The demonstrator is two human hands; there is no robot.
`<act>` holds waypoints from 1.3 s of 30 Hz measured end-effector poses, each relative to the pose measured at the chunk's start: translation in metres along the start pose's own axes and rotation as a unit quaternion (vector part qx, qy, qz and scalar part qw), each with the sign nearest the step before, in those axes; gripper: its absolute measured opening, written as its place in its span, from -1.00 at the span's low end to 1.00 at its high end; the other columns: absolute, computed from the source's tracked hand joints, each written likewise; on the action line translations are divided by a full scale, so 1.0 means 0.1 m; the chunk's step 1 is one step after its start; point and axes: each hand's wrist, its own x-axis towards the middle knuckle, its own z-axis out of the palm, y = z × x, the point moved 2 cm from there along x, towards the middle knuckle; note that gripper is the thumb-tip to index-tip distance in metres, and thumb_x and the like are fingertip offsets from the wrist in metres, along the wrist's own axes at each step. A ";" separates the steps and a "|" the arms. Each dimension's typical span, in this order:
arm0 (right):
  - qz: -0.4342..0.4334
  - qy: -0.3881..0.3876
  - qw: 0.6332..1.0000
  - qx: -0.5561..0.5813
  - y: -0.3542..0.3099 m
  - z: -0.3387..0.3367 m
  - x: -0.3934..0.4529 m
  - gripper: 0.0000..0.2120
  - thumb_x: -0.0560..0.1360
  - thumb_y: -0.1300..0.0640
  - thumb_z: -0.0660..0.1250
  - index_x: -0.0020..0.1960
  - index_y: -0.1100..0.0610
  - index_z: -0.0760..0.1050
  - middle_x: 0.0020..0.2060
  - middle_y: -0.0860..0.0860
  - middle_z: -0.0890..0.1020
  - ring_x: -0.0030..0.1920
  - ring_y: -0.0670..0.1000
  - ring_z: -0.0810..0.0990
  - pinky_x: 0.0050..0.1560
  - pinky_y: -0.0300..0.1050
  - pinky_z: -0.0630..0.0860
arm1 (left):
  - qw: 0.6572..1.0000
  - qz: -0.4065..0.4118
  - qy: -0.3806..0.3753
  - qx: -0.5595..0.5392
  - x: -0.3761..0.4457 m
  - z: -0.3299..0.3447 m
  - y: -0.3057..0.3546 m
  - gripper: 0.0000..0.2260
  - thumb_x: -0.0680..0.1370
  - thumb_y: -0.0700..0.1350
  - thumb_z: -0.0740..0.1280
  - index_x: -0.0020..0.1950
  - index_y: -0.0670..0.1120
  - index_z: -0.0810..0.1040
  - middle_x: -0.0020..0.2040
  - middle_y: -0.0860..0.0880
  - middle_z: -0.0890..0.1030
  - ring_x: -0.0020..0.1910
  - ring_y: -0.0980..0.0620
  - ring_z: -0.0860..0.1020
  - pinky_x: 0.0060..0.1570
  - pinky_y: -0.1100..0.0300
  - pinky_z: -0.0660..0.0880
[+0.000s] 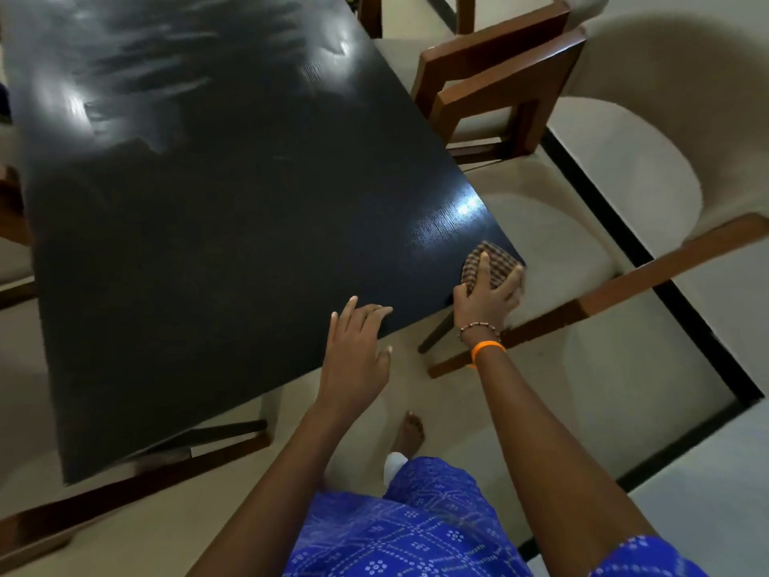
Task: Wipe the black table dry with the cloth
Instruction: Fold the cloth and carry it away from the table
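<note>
Standing close around the black table (pixel 216 226) are several wooden-framed chairs with pale upholstery: one large chair (pixel 616 226) is set just beside the near right corner of the tabletop, its seat reaching under that corner, a second chair (pixel 495 81) is placed further along the right edge, and part of a chair frame (pixel 137 481) is seen below the near left corner. A bare foot (pixel 410 431) is planted on the pale floor (pixel 624 389), which is crossed by a dark band. A blue patterned garment (pixel 408 530) fills the bottom of the view.

The tabletop is dark and glossy; bright reflections and pale smeared streaks are seen over its far part, while the near part looks even and matt.

The cloth (pixel 491 266), a checked brown piece bunched into a rounded pad, is pressed onto the near right corner of the tabletop. No clear long axis can be made out in its bunched shape. It is gripped from above by the right hand (pixel 487 299), with fingers spread and curled over it; beads and an orange band (pixel 487 349) are worn on that wrist. The left hand (pixel 358 339) is held open, its straight fingertips laid on the near edge of the tabletop, a little left of the cloth.
</note>
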 end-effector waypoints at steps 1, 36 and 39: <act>0.012 -0.004 1.000 0.016 -0.06 0.05 -0.14 -0.42 0.47 0.15 0.25 0.47 -0.03 0.23 0.51 0.27 -0.08 0.43 0.35 0.08 0.42 0.06 0.08 | 1.000 -0.002 0.002 -0.008 -0.04 -0.05 -0.05 -0.52 0.48 -0.22 0.30 0.39 -0.01 0.31 0.39 0.01 0.36 0.51 -0.01 0.06 0.46 0.04 -0.11; 0.039 0.009 0.896 0.443 2.16 -2.12 -0.47 -0.49 0.47 0.44 0.28 0.39 0.23 0.32 0.34 0.09 0.43 0.37 0.01 0.39 0.36 -0.18 0.36 | 0.825 -0.113 -0.382 -0.400 0.44 1.71 2.66 -0.75 0.50 -0.18 0.33 0.18 -0.17 0.54 0.09 -0.19 0.63 0.09 -0.14 0.59 0.10 -0.03 0.54; 0.116 0.050 0.865 0.486 2.49 -2.25 -0.28 -0.45 0.51 0.34 0.28 0.45 0.13 0.23 0.38 0.01 0.36 0.35 -0.01 0.36 0.35 -0.07 0.39 | 0.805 -0.136 -0.396 -0.421 0.50 1.94 2.97 -0.75 0.50 -0.17 0.34 0.17 -0.15 0.54 0.03 -0.12 0.65 0.00 -0.07 0.63 -0.14 0.12 0.58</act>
